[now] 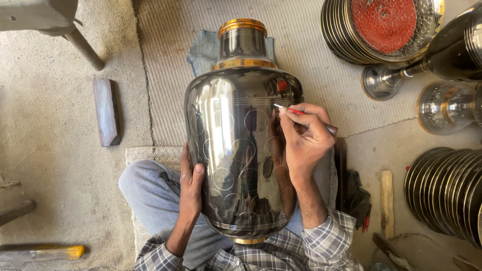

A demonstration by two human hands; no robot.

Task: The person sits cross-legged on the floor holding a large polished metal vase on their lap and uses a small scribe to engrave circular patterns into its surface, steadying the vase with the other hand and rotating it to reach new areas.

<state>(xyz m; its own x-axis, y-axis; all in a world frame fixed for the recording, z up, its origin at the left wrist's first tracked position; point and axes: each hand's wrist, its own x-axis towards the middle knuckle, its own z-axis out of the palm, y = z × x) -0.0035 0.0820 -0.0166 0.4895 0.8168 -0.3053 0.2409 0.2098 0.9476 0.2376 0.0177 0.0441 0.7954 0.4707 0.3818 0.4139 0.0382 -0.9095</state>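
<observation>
A large dark polished metal vase (236, 130) with gold bands at its neck lies across my lap, its surface marked with scratched circles and lines. My right hand (305, 134) grips a thin red-and-white engraving tool (291, 110), whose tip touches the vase's upper right shoulder. My left hand (191, 183) presses flat against the vase's lower left side, steadying it. A blue cloth (203, 50) lies under the vase's neck.
Stacks of dark metal plates (444, 193) stand at the right, another stack with a red-centred plate (384, 25) at top right, beside goblets (442, 108). A grey sharpening stone (106, 111), a stool leg (83, 47), wooden sticks (386, 203) and a yellow-tipped tool (42, 252) lie on the floor.
</observation>
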